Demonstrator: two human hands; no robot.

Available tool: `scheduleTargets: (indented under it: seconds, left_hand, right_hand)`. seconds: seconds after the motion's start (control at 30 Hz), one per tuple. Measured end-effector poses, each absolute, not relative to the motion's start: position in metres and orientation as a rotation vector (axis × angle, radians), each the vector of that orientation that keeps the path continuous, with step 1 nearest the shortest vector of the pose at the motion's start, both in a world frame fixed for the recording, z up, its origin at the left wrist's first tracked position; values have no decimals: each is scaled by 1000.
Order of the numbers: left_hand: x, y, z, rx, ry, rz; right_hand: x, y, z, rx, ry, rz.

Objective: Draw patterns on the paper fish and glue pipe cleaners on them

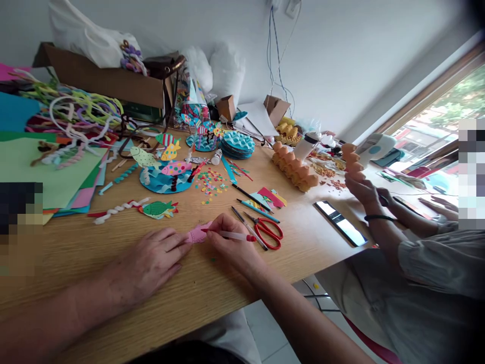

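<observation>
A small pink paper cutout [197,233] with a dotted pattern along its edge lies on the wooden table. My left hand [151,260] rests flat, fingers stretched out and fingertips at the cutout's left edge. A red felt-tip pen [237,235] is gripped in my right hand [231,242], its red tip touching the cutout. Just right of that hand lie red-handled scissors [268,232] and a capped pen [250,227]. A green paper fish [157,209] and a white twisted pipe cleaner [117,211] lie beyond my left hand.
Paper fish stand on a blue wavy base [166,183], near scattered confetti [210,184]. Coloured paper sheets [45,172] and pipe cleaners [83,111] fill the left. At right, another person's hands [366,194] hold an egg-carton piece [352,162] beside a phone [341,222].
</observation>
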State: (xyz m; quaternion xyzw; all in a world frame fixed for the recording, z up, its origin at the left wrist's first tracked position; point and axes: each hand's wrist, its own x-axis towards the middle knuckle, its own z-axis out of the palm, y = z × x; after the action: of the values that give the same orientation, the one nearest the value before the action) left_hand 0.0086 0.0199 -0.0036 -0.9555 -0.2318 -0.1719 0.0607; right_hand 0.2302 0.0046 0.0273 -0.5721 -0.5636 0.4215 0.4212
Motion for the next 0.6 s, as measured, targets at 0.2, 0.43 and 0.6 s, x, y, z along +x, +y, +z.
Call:
scheduleTargets:
  seconds: [0.2, 0.43, 0.6]
  left_hand:
    - [9, 18, -5, -2942, -792, -501]
    - [12, 16, 1, -2905, -774, -444]
    - [13, 15, 1, -2881, -756, -475]
  right_hand:
    - [219, 10, 25, -1447, -1368, 1088]
    - [217, 9, 21, -1483, -1423, 1011]
    - [217, 10, 17, -1433, -1444, 1046]
